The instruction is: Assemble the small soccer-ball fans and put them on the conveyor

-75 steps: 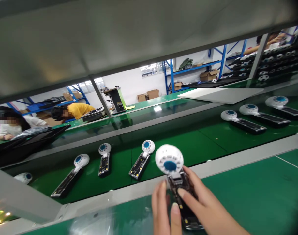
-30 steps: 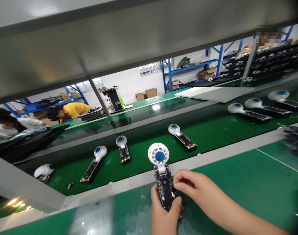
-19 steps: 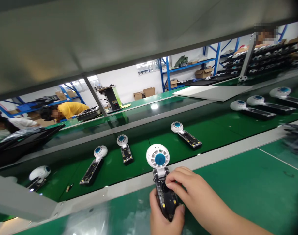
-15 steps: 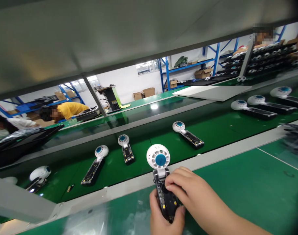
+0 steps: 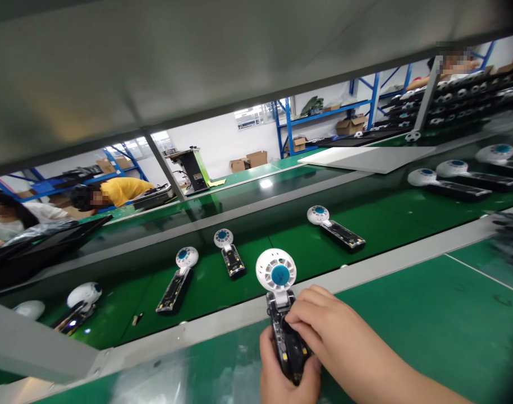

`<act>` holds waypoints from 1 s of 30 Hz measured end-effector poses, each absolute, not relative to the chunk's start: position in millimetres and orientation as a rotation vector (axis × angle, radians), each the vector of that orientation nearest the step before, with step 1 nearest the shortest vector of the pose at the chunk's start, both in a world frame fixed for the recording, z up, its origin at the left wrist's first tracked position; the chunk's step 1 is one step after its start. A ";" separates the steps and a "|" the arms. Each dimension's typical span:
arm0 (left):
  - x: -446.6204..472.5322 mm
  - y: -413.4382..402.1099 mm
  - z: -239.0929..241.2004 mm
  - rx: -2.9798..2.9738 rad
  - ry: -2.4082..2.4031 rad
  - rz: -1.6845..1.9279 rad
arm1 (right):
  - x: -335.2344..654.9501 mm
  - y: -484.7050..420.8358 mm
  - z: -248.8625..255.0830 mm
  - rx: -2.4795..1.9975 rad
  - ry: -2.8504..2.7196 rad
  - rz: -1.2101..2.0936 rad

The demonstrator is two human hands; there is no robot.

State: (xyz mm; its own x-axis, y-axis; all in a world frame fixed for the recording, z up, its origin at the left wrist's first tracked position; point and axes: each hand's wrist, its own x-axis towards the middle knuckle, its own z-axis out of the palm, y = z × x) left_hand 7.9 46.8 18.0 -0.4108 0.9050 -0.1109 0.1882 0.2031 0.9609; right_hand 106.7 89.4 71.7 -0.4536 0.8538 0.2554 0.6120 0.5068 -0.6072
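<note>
A small handheld fan (image 5: 275, 270) stands tilted in front of me, its round white head with a blue centre at the top. My left hand (image 5: 284, 379) is wrapped round the lower end of its dark, see-through body, thumb on the right side. My right hand (image 5: 315, 314) is closed, thumb and fingertips pinched against the upper face of the body. Whatever sits between those fingertips is dark and mostly hidden. Yellow squares show on the lower face of the body.
Several similar fans (image 5: 174, 289) lie on the green conveyor belt (image 5: 277, 235) ahead. A grey rail (image 5: 223, 314) separates it from my green bench (image 5: 408, 308). A grey post (image 5: 33, 342) stands left, and a panel (image 5: 197, 56) hangs overhead. Co-workers (image 5: 122, 191) are across the line.
The fans on the belt have shifted to the right. My hands stay at nearly the same place, the right one still pinching at the held fan's body.
</note>
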 end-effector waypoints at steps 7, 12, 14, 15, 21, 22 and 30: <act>6.2 45.4 8.9 0.951 1.711 1.342 | 108.5 85.8 63.9 -1.143 -2.207 0.544; 0.9 44.7 0.1 0.597 1.531 1.443 | 115.1 76.8 46.6 -1.040 -2.252 0.389; -2.0 44.7 -1.6 0.512 1.400 1.434 | 117.2 73.3 37.0 -1.030 -2.287 0.359; -3.6 45.0 -2.2 0.490 1.330 1.436 | 117.9 72.2 32.4 -1.007 -2.289 0.378; -15.5 50.1 2.9 0.492 1.217 1.493 | 116.8 71.1 19.3 -0.839 -2.120 0.540; -17.5 50.8 6.6 0.524 1.253 1.483 | 116.5 70.5 19.8 -0.815 -2.094 0.559; -42.3 77.6 45.4 0.825 1.397 1.401 | 130.6 58.4 23.7 -1.023 -2.237 0.869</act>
State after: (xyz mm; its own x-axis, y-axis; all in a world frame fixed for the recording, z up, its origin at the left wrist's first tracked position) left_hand -42.3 77.6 45.4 -0.3138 0.9359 -0.1601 -0.1627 0.1131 0.9802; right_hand 130.6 58.4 23.7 -0.5749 0.7952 0.1927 0.4565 0.5072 -0.7310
